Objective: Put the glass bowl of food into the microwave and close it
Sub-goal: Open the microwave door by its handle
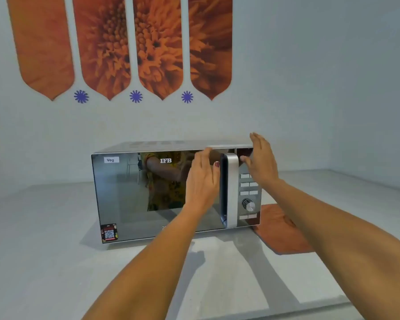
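Left hand (pixel 202 179) is flat and open against the door (pixel 153 195), just left of the handle (pixel 231 190), gripping nothing. Right hand (pixel 261 161) is open too, by the microwave (pixel 171 145) top right corner. Door's shut; can't see the bowl. Orange mat (pixel 279 232) sits beside it on the counter (pixel 44 250).

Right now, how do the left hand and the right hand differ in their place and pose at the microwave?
The left hand lies flat in front of the mirrored door, just left of the silver handle; the right hand is over the control panel at the microwave's top right corner. The left hand's fingers stay together and its thumb points toward the handle; the right hand stands edge-on, reaching higher. Both are open, with no grip on anything.
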`<action>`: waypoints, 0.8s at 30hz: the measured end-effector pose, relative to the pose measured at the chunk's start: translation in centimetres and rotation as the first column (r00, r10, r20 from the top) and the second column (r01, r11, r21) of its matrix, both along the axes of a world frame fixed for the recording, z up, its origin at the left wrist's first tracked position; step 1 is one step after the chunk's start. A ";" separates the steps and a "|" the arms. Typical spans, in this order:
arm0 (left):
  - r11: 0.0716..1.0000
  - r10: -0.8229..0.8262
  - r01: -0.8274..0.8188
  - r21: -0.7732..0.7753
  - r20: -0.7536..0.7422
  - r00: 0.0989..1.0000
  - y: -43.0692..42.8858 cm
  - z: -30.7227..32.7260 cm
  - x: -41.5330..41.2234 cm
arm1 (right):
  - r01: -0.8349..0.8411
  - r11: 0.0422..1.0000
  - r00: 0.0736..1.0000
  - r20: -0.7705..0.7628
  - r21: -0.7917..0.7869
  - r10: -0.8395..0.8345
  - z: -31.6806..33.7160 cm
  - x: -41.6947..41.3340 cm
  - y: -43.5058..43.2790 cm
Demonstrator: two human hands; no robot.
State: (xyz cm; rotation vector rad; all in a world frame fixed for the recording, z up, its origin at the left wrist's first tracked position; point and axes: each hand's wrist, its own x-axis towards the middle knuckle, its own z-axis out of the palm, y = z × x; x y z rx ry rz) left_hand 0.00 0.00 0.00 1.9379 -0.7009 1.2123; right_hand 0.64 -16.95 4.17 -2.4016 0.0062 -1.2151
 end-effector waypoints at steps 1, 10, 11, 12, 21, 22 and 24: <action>0.997 -0.037 0.034 -0.066 -0.050 0.998 -0.3 -0.1 -0.1 | -0.023 0.999 0.999 -0.031 0.031 0.024 -0.1 0.3 -0.2; 0.918 -0.315 0.149 -0.368 -0.446 0.837 -5.0 -0.6 2.4 | -0.046 0.997 0.998 0.044 0.056 0.044 -0.9 2.6 -0.6; 0.897 -0.370 0.174 -0.406 -0.477 0.797 -5.4 -0.5 2.5 | -0.051 0.997 0.997 0.057 0.063 0.048 -0.9 2.7 -0.7; 0.867 -0.437 0.197 -0.457 -0.510 0.741 -6.0 -0.4 2.8 | -0.052 0.997 0.996 0.070 0.065 0.048 -1.0 2.7 -0.8; 0.688 -0.676 0.101 -0.718 -0.585 0.448 -8.3 0.3 3.4 | -0.028 0.998 0.991 0.130 0.056 0.020 -1.0 3.3 -1.2; 0.699 -0.649 0.054 -0.713 -0.601 0.466 -8.6 0.5 3.4 | -0.018 0.999 0.992 0.128 0.048 0.012 -0.9 3.3 -1.2; 0.718 -0.590 -0.020 -0.696 -0.623 0.514 -9.2 0.6 3.7 | -0.003 0.998 0.992 0.124 0.055 -0.004 -0.8 3.3 -1.1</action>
